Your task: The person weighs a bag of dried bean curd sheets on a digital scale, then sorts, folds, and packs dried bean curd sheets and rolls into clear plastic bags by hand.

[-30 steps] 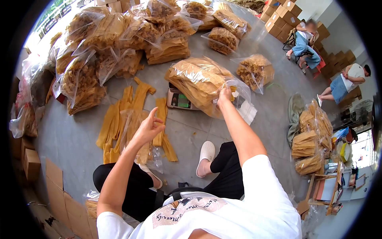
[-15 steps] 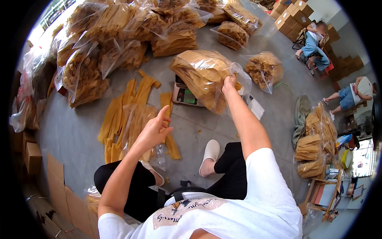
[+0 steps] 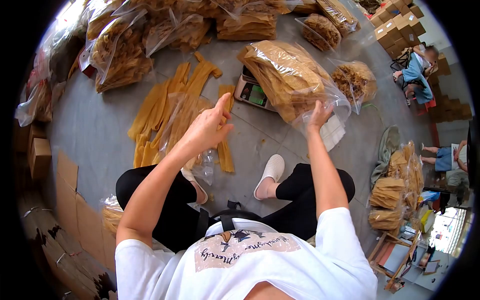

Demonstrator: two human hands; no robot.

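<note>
A large clear plastic bag (image 3: 287, 70) full of flat, yellow-brown dried strips lies on a digital scale (image 3: 253, 94) with a lit green display. My right hand (image 3: 319, 116) is at the bag's open mouth, its fingers apart and touching the plastic. Over the loose strips (image 3: 150, 107) on the floor hangs my left hand (image 3: 207, 127), index finger stretched out and nothing in it. Beneath that hand, a clear plastic bag (image 3: 182, 112) lies across some of the strips. White paper-like sheets (image 3: 332, 132) show just past my right hand.
Filled bags (image 3: 122, 52) are heaped along the far side, and another bag (image 3: 354, 82) stands right of the scale. Bundled strips (image 3: 387, 192) and a wooden rack (image 3: 395, 255) are at the right. Two people sit beyond, near stacked cartons (image 3: 400, 27). Flattened cardboard (image 3: 75, 200) lies at left.
My right hand has loosened its grip on the bag's edge, and its fingers now spread at the mouth. My left hand stays extended over the strips. The whole view has shifted.
</note>
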